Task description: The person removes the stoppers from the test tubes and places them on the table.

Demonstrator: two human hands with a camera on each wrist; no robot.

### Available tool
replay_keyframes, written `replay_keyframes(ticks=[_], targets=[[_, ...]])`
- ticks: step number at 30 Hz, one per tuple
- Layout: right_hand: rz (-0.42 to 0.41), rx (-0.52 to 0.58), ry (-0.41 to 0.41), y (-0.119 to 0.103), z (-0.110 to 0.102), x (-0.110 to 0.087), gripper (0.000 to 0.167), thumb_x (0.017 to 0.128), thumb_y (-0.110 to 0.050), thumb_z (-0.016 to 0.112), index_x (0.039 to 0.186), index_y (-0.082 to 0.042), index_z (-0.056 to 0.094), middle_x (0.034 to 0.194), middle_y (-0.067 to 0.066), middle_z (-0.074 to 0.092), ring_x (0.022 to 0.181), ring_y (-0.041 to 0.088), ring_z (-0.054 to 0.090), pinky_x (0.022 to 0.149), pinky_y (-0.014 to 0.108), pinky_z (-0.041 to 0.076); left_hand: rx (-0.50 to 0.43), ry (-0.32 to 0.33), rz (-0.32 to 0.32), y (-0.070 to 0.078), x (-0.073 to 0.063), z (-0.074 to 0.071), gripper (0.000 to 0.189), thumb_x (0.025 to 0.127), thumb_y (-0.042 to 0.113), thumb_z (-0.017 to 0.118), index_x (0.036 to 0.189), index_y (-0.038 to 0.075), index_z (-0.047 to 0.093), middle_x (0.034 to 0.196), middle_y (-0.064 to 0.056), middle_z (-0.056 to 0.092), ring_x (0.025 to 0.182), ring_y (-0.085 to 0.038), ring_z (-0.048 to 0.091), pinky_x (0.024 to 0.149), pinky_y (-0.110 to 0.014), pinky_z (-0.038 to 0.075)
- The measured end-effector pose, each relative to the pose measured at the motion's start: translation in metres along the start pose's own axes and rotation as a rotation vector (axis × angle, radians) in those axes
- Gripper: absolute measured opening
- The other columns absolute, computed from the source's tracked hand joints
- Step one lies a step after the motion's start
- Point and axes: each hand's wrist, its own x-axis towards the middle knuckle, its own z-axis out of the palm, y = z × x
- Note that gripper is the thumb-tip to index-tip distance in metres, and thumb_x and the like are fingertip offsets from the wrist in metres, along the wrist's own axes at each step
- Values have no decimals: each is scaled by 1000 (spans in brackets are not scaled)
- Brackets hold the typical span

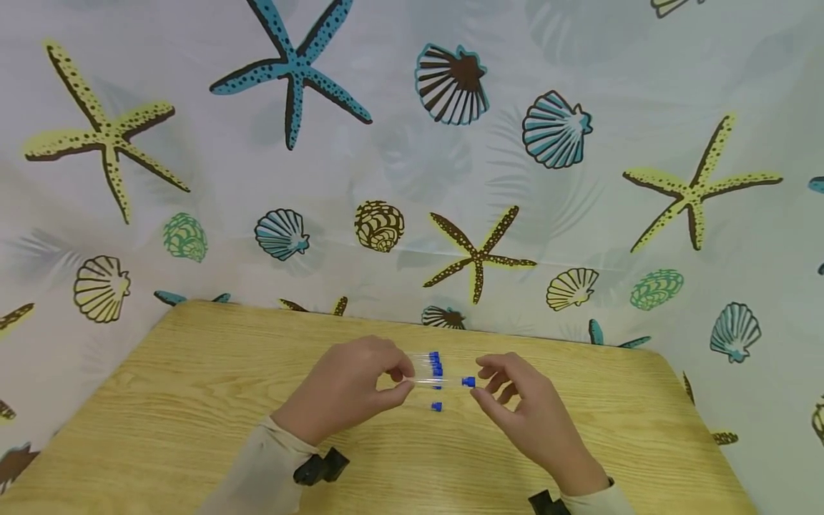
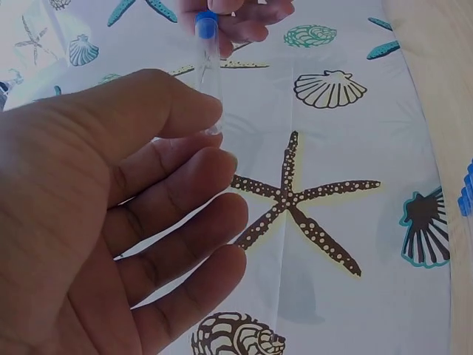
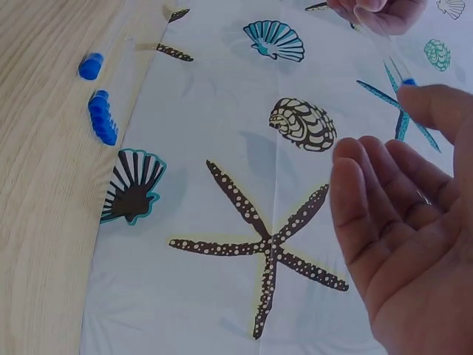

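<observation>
Left grip [image 1: 354,385]: thumb and forefinger pinching clear tube [image 1: 430,380] by end opposite blue cap [image 1: 468,383]. Right grip [image 1: 524,408]: fingers parted beside tube's cap, contact unclear. Beyond tube: capped tubes [image 1: 438,372] on worktop [image 1: 386,458]. Behind: patterned cloth [image 1: 386,172].

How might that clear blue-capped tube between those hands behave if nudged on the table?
The clear tube looks rounded, so it might roll. Pinched near one end, it juts straight out: probably stiff. Its slim body suggests little weight.
</observation>
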Motion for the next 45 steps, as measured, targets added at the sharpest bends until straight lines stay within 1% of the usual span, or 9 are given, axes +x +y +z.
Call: replay_keyframes(ticks=[5, 12, 17, 21, 26, 32, 39, 42, 45], targets=[[-52, 0, 43, -4, -1, -2, 27, 93, -11, 79, 117, -17, 69, 101, -7, 69, 84, 4, 63, 70, 27, 59, 11, 26, 35, 6, 0, 0, 4, 91, 25, 78, 92, 24, 75, 84, 15, 66, 74, 1, 56, 66, -22, 52], [-132, -2, 53, -4, -2, -3, 20, 94, -8, 77, 107, -22, 70, 97, -14, 66, 78, 3, 61, 67, 25, 58, 29, 77, 93, 6, -1, 1, 5, 91, 26, 79, 92, 25, 74, 85, 15, 67, 77, 1, 59, 67, -23, 54], [-165, -6, 60, -5, -3, -4, 18, 95, -9, 76, 106, -22, 70, 95, -15, 66, 78, 2, 60, 66, 25, 57, 25, 120, 139, 8, -2, 1, 7, 90, 25, 80, 92, 23, 74, 86, 14, 67, 77, 0, 59, 67, -22, 54], [-199, -9, 79, -7, -4, -5, 19, 95, -6, 75, 105, -22, 70, 92, -14, 65, 77, 2, 59, 65, 24, 56, 3, 170, 165, 10, -3, 0, 11, 90, 23, 81, 99, 21, 74, 92, 11, 69, 81, -2, 63, 68, -24, 56], [-262, 41, 120, -7, -4, -4, 26, 92, 3, 75, 106, -19, 71, 93, -9, 68, 75, 5, 59, 63, 22, 54, -14, 207, 164, 12, -2, -1, 21, 90, 30, 83, 106, 20, 75, 98, 9, 72, 86, -3, 68, 71, -25, 58], [-245, 109, 118, -8, -4, -4, 27, 92, 5, 74, 108, -16, 70, 95, -7, 69, 76, 6, 59, 63, 22, 54, -40, 244, 199, 14, 0, -2, 14, 91, 29, 83, 98, 19, 77, 93, 9, 73, 83, -3, 68, 72, -24, 59], [-221, 156, 119, -10, -4, -4, 26, 92, 6, 74, 109, -13, 71, 94, -3, 70, 75, 8, 62, 64, 23, 56, -25, 300, 256, 13, -1, -2, 14, 89, 24, 84, 98, 18, 76, 94, 8, 72, 86, -5, 68, 72, -23, 58], [-238, 146, 144, -11, -4, -4, 28, 90, 7, 75, 111, -12, 73, 94, -1, 73, 77, 8, 65, 65, 22, 56, -25, 317, 272, 12, -1, 0, 14, 88, 21, 85, 98, 17, 76, 96, 7, 72, 88, -6, 69, 74, -24, 59], [-275, 95, 178, -11, -4, -3, 31, 87, 9, 77, 110, -12, 73, 95, 2, 73, 77, 10, 65, 64, 21, 56, -32, 314, 274, 12, 0, 3, 15, 88, 22, 85, 99, 16, 75, 97, 6, 73, 88, -7, 69, 75, -25, 59]])
